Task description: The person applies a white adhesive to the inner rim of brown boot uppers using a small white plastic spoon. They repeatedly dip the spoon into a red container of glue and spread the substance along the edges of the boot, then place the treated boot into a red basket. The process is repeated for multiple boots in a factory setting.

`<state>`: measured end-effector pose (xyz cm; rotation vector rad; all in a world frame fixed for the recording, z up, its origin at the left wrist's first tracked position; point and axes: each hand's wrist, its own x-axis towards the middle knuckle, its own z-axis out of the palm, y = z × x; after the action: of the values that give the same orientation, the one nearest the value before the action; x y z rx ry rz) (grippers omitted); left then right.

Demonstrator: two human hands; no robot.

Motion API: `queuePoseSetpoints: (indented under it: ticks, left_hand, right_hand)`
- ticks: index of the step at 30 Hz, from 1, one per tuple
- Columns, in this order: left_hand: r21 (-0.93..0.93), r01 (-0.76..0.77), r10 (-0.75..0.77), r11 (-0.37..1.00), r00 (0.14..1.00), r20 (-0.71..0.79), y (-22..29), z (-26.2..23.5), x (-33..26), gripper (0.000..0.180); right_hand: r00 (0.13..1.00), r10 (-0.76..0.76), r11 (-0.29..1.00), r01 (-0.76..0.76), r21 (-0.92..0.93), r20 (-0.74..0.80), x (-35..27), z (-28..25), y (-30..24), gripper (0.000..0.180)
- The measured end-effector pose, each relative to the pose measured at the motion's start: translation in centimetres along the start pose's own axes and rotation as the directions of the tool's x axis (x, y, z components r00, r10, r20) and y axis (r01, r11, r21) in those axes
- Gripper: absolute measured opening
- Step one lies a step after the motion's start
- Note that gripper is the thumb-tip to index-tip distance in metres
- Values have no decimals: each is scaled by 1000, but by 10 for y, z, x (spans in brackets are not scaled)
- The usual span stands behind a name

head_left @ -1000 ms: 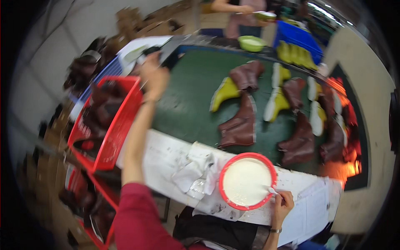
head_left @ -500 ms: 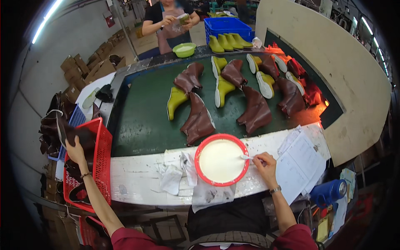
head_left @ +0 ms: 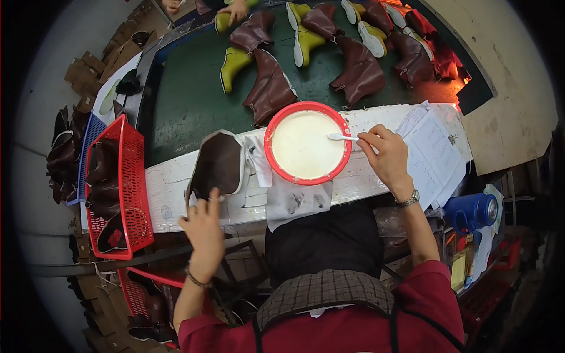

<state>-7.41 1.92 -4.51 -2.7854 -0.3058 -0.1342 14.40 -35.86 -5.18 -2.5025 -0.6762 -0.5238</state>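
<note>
A dark brown boot upper [head_left: 218,162] with a pale lower rim lies tilted over the left of the white bench. My left hand [head_left: 204,232] grips its near end, slightly blurred by motion. Between the fingers of my right hand [head_left: 385,156] is a small white brush [head_left: 344,137]. Its tip hangs over the creamy white liquid in a red-rimmed bowl [head_left: 273,167]. White rags [head_left: 259,162] lie between the boot upper and the bowl.
Brown boot uppers [head_left: 268,88] and olive-green shoe forms [head_left: 234,66] lie on the green conveyor belt [head_left: 182,88] beyond the bench. A red basket [head_left: 132,182] of boot uppers stands left. Papers [head_left: 432,153] and a blue bottle [head_left: 471,212] are right. A co-worker's hand [head_left: 236,10] touches a form.
My left hand has brought a boot upper from the red basket over the bench. The view has tilted down. The co-worker's hand now reaches onto the belt. My right hand still holds the brush.
</note>
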Motion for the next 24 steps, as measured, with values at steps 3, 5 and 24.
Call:
queuePoseSetpoints:
  ticks: [3, 5, 24]
  left_hand:
    - [-427, -86, 178, 900, 968, 180, 19, -28, -17, 66]
    - [-542, -133, 257, 830, 953, 161, 15, -40, -17, 59]
    - [-624, -136, -58, 770, 958, -280, 20, -3, 41, 117]
  right_hand:
    - [997, -25, 996, 31, -86, 73, -4, -12, -11, 11]
    - [992, -15, 995, 26, -92, 124, -11, -18, -22, 10]
    - [966, 259, 918, -244, 313, -6, -32, 4, -29, 14]
